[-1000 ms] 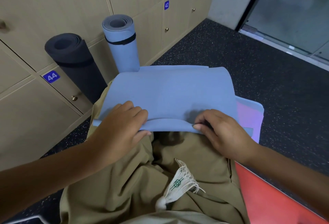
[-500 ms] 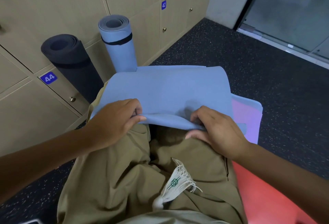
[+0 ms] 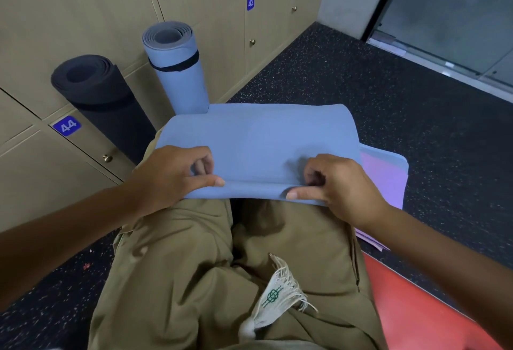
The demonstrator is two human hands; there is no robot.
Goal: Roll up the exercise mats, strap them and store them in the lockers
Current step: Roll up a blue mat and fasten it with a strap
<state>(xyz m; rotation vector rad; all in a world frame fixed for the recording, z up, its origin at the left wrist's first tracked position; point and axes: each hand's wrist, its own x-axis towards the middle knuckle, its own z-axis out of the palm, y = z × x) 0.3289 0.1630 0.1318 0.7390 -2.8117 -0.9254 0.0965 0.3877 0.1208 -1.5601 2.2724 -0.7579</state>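
Observation:
A light blue exercise mat (image 3: 263, 138) lies across my knees, its near edge turned over into a narrow fold. My left hand (image 3: 177, 174) pinches that fold at its left end, thumb along the fold line and fingers curled on top. At the right end my right hand (image 3: 336, 183) pinches the same fold in the same way. Two rolled and strapped mats stand against the lockers (image 3: 83, 16): a dark one (image 3: 102, 99) by door 44 and a light blue one (image 3: 177, 69) with a black strap.
A purple mat (image 3: 385, 180) lies flat under the blue one on the right. A red mat (image 3: 416, 308) covers the floor at lower right. Dark speckled flooring (image 3: 388, 99) stretches to a glass door (image 3: 458, 16) at upper right. My khaki trousers fill the foreground.
Both hands have turned the near edge of the blue mat over and curled down on it, so a first narrow fold has formed. The standing rolls have not moved.

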